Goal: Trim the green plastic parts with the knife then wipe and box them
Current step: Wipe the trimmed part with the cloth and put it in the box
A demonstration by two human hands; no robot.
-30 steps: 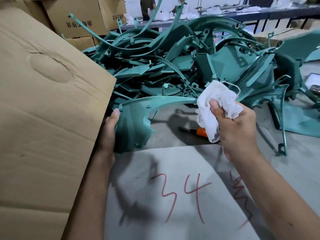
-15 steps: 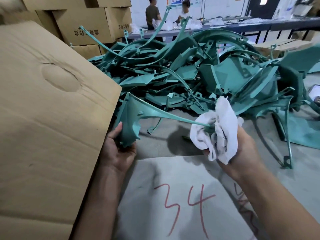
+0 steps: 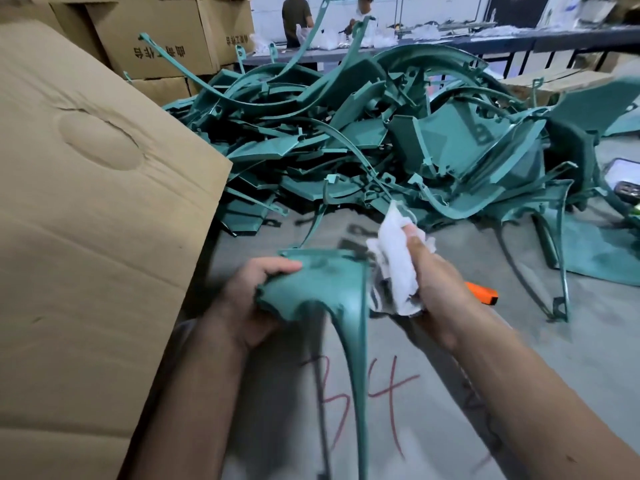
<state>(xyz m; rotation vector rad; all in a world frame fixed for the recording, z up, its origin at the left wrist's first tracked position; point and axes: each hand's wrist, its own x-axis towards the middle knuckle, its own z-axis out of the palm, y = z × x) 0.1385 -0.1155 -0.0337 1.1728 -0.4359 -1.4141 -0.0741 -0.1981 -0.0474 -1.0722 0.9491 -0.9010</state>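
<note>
Left hand (image 3: 242, 306) grip clamps green part (image 3: 318, 289) (long thin arm points toward viewer); right hand (image 3: 440, 289) clutches cloth (image 3: 394, 258).

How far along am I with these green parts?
Trimming of this piece looks done: the knife lies on the table. In hand: left hand grips the green part, right hand holds the cloth beside it. Left: boxing it, plus the pile.
</note>
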